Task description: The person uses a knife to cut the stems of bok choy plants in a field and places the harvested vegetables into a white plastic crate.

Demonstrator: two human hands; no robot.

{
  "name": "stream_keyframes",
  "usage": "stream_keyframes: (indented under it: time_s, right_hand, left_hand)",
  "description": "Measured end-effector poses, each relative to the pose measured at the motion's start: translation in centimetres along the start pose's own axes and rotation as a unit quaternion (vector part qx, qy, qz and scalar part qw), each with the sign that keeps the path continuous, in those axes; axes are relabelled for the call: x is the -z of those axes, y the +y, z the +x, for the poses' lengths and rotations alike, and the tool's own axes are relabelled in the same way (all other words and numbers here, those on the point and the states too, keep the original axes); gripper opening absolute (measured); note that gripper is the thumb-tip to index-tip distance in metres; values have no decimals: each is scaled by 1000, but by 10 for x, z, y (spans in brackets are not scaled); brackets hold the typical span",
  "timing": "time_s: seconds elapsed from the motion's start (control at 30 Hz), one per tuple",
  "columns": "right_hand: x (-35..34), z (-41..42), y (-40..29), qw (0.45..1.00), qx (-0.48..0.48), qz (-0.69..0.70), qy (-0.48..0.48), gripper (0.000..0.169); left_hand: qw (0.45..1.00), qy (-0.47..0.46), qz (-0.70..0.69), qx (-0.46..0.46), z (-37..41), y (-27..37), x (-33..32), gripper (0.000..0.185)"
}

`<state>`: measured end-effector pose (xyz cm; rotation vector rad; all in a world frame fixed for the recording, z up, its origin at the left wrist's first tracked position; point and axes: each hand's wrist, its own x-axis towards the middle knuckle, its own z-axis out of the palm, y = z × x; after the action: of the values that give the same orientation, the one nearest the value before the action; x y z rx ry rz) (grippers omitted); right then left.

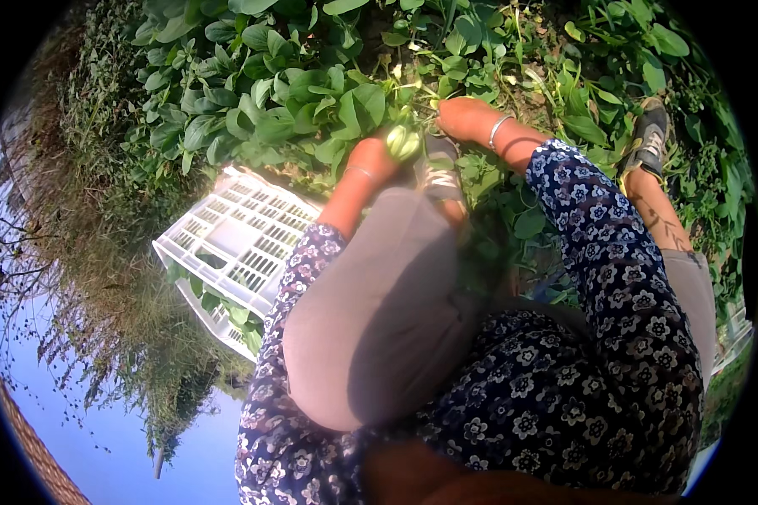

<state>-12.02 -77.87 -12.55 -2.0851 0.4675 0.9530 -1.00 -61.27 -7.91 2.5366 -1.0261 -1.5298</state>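
My left hand (372, 158) grips a leafy green vegetable (403, 142) that looks like bok choy. Its pale green base points toward my right, just above my shoe (442, 172). Low over the soil, my right hand (466, 118) has its fingertips beside a yellowish leaf stem (434, 103). The fingers are partly hidden, so whether they pinch the stem is unclear. A bracelet circles each wrist.
Left of my bent knee, a white plastic crate (237, 233) lies tilted with green leaves (243, 315) inside. Dense leafy greens (278, 95) grow ahead. My other shoe (648, 139) stands among plants at right. Part of another white crate (733, 338) shows at the right rim.
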Motion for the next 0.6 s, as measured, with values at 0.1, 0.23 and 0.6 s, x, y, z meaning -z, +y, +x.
stream_keyframes:
  time_s: [0.1,0.23,0.6]
  right_hand:
    - [1,-8,4,1000,-2,25,-9,31]
    - [-6,1,5,999,-9,40,-28,33]
    - [-8,7,1,997,-20,25,-65,33]
  left_hand:
    - [1000,3,-11,-19,-1,4,2,63]
    - [1000,1,-18,-11,-2,7,5,62]
    - [998,-43,-52,13,-23,34,37,55]
